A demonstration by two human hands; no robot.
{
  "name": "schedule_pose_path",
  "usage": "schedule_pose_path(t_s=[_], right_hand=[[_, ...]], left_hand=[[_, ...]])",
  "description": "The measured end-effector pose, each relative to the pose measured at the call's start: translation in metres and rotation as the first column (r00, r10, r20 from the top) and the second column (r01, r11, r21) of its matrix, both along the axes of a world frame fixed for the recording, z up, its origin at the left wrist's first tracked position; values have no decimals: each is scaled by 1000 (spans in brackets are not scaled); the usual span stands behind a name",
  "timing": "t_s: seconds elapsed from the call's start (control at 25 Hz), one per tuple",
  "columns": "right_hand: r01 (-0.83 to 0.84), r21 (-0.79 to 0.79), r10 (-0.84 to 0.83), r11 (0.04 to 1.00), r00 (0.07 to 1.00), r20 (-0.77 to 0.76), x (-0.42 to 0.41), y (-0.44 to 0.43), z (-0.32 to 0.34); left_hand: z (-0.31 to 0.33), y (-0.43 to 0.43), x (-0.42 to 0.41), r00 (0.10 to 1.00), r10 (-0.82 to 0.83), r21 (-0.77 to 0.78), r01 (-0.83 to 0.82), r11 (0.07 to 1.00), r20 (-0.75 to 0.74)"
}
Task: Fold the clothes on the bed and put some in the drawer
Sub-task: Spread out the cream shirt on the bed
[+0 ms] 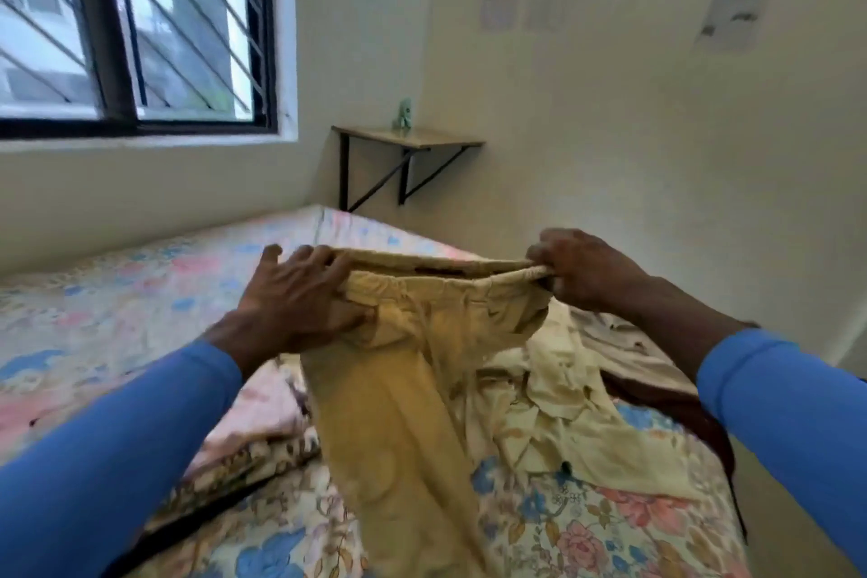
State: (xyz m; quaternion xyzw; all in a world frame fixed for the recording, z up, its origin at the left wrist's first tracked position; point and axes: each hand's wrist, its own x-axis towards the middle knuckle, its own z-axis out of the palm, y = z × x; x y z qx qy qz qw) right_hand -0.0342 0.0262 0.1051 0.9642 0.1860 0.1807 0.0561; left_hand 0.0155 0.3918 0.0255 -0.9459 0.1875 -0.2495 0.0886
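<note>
Holding up yellow trousers (413, 371) by the waistband, above the bed (117, 296). Left hand (300, 300) with fingers (323, 265) hooked over one end of the band, thumb pinching from below; right hand (581, 272) clenched on the other end. Legs hanging down, ends out of view. Opening step of one fold, by the look of it. Next: probably bringing both ends together to lay leg on leg, then lowering flat onto the bed. More unfolded clothes (553, 394) heaped just behind, some folded pieces (253, 427) at left. No drawer in view.
</note>
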Motion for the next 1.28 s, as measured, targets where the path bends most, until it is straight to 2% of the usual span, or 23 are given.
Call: schedule_pose_path(t_s=[0.08,0.12,0.2,0.28,0.32,0.36,0.4,0.44,0.52,0.56,0.6,0.68,0.72,0.76,0.8,0.88,0.92,0.96,1.0,1.08,1.12,1.2,1.28], right_hand=[[57,324,-86,945,993,78,-33,-11,69],[56,509,-92,859,995,45,-55,-15,103],[-6,816,8,578,1000,2,-98,-17,158],[-115,952,33,282,993,111,-139,-14,205],[-176,974,12,144,984,176,-156,-13,228],[-234,971,-11,37,972,235,-173,-12,251],[-278,960,-40,-23,960,277,-193,-9,276],[-310,949,-40,-52,951,308,-216,-7,302],[-351,935,16,-56,936,352,-271,-5,352],[-367,929,67,-56,926,370,-302,-5,375],[-399,916,111,-42,909,401,-336,-9,401],[-425,905,152,18,896,418,-385,-11,430],[-439,896,156,67,892,425,-398,-17,442],[-426,898,167,110,898,406,-407,-19,449],[-393,904,119,166,918,377,-405,-27,453],[-216,911,-135,351,951,277,-383,-47,440],[-137,912,-293,388,919,263,-366,-58,426],[-91,914,-430,394,861,271,-345,-73,407],[-57,917,-530,395,801,278,-324,-89,387],[15,926,-631,377,736,245,-286,-112,341],[44,936,-660,348,721,212,-268,-121,318],[83,960,-694,267,708,132,-238,-126,272],[98,976,-689,192,722,63,-217,-128,227]], left_hand=[[84,2,-10,988,-45,-7,47,999,151],[129,2,-20,977,-70,-67,85,994,200],[210,1,-45,941,-182,-264,260,929,287],[280,2,-72,867,-252,-443,446,778,430],[311,1,-89,853,-267,-547,498,673,449],[337,-1,-104,876,-300,-674,483,558,379],[362,-3,-121,883,-394,-780,429,455,256],[387,-5,-134,844,-509,-847,389,362,169],[438,-6,-163,729,-656,-891,412,190,196],[463,-4,-182,642,-729,-899,430,84,239],[490,-2,-204,511,-817,-902,432,-26,268],[522,4,-235,312,-911,-918,370,-145,270],[530,3,-246,258,-932,-923,351,-155,254],[532,-3,-252,250,-941,-931,341,-134,227],[529,-14,-253,315,-929,-935,346,-79,195],[509,-50,-239,615,-774,-930,353,105,146],[496,-68,-223,758,-626,-920,356,166,181],[481,-85,-205,851,-469,-905,369,212,237],[464,-101,-189,897,-345,-887,375,268,275],[425,-130,-164,947,-234,-868,301,394,222],[405,-142,-152,957,-228,-868,261,422,177],[364,-160,-132,966,-242,-897,184,401,90],[323,-167,-116,964,-266,-948,99,302,16]])
